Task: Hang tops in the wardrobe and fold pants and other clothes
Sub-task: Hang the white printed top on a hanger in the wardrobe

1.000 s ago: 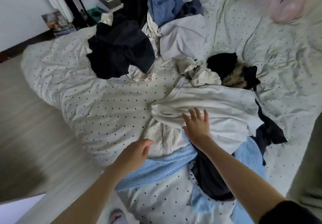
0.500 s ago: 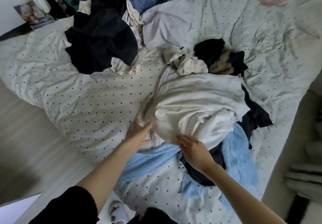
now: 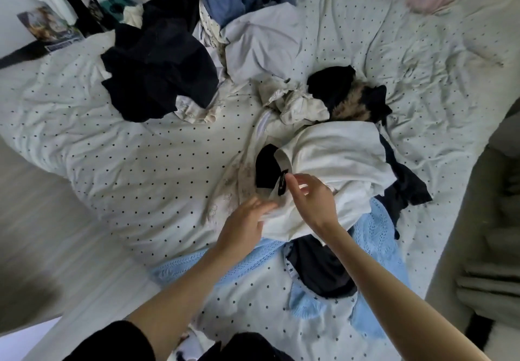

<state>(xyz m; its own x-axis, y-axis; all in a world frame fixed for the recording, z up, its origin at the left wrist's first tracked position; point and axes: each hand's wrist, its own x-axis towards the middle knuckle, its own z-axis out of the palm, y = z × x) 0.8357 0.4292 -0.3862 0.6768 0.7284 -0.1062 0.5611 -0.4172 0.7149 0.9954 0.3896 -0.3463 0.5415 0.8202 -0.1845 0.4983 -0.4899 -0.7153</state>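
My right hand (image 3: 311, 200) pinches the white top (image 3: 332, 163) at its collar; my left hand (image 3: 244, 227) holds its hem. It lies mid-bed (image 3: 112, 163) on the pile. Nothing looks folded or hung: dark clothes (image 3: 157, 71), blue knit (image 3: 377, 237) remain loose.

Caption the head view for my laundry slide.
Both hands lift a white top by its collar from a polka-dot bed.
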